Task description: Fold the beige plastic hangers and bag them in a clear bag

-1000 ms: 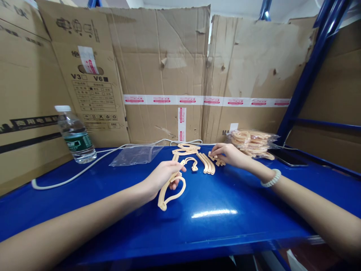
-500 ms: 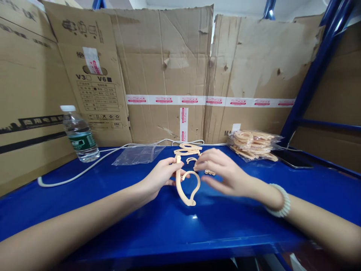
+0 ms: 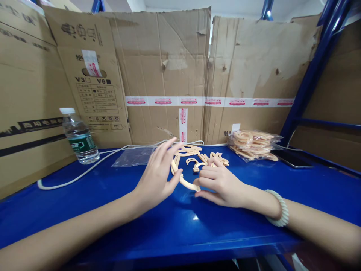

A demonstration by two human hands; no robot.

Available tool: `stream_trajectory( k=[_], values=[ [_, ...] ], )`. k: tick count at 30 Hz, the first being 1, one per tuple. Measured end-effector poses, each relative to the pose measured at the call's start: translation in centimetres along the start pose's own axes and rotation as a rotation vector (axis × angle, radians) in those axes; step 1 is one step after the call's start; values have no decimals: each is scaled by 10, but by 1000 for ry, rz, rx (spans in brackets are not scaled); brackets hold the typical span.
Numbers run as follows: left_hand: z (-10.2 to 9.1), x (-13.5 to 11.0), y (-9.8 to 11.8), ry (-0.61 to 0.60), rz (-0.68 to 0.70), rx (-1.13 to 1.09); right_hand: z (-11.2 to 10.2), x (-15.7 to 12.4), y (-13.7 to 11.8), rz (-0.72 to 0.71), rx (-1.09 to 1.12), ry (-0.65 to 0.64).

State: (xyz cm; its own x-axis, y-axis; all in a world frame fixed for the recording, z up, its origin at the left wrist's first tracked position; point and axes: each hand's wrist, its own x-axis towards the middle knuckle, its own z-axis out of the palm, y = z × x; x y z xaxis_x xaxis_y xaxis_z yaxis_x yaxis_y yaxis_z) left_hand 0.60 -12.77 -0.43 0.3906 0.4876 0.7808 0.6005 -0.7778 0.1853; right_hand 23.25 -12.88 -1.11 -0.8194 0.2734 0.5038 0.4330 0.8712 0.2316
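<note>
A beige curved plastic strap piece (image 3: pixel 186 183) sits between my two hands above the blue shelf (image 3: pixel 197 229). My left hand (image 3: pixel 158 177) has its fingers stretched out and spread, with the thumb resting against the piece. My right hand (image 3: pixel 217 182) has its fingers curled, pinching the piece's lower right end. Several more beige pieces (image 3: pixel 197 156) lie loose on the shelf just behind my hands.
A water bottle (image 3: pixel 79 137) stands at the left. A white cable (image 3: pixel 84 171) runs across the shelf past an empty clear bag (image 3: pixel 132 156). A bag packed with beige pieces (image 3: pixel 252 145) and a dark phone (image 3: pixel 293 160) lie at the right. Cardboard boxes (image 3: pixel 169 75) wall the back.
My right hand came back from the loose pieces and closed on the held piece. My left hand let go its grip and spread its fingers; the piece now lies flatter between both hands.
</note>
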Motion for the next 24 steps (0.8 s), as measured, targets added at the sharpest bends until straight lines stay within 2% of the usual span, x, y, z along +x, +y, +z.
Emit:
stream_trajectory(
  k=[2, 4, 6, 10, 14, 17, 24],
  values=[
    [-3, -5, 3, -89, 221, 155, 3, 0, 0, 7, 10, 34],
    [-3, -10, 7, -217, 308, 169, 5, -1, 0, 7, 13, 62],
    [-1, -13, 10, -318, 315, 165, 7, -2, -2, -6, 12, 82],
    [4, -14, 11, -381, 345, 240, 7, -1, -8, -26, 11, 96],
    [3, -12, 12, -496, 320, 173, 8, 0, -12, -21, 66, 91],
    [1, -12, 12, -491, 302, 108, 9, 0, -14, 17, 194, 93],
    [1, -14, 11, -380, 339, 30, 6, 4, -18, 124, 476, 74]
  ],
)
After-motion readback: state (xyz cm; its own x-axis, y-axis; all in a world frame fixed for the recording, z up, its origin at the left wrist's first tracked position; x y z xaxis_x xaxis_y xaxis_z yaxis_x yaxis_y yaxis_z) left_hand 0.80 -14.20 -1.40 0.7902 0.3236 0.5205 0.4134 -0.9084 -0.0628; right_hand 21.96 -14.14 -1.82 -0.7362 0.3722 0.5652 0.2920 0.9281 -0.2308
